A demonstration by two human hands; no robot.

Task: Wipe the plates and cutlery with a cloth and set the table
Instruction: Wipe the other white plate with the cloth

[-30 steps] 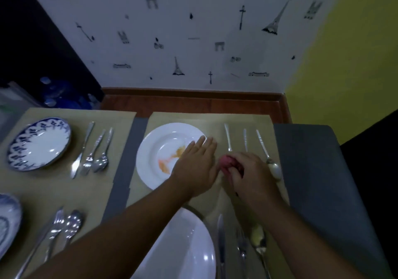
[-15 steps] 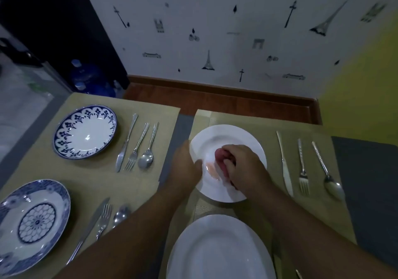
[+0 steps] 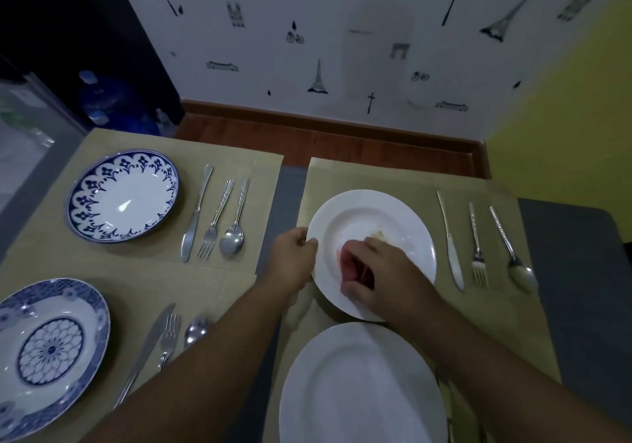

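where the far right placemat (image 3: pixel 376 175) carries the white plate (image 3: pixel 393 213), the left hand (image 3: pixel 294 257) grips the plate's left rim with curled fingers; the right hand (image 3: pixel 386 275), fingers curled, holds the red cloth (image 3: pixel 354 264) against the plate's near-left well.

Dim, bluish — wide-angle edge distortion.

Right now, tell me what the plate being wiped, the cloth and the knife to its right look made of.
The white plate: likely glazed ceramic, glossy, with faint glints on its surface. The red cloth: soft fabric, bunched into folds under the right hand. The knife: polished metal, probably stainless steel, silvery and reflective.
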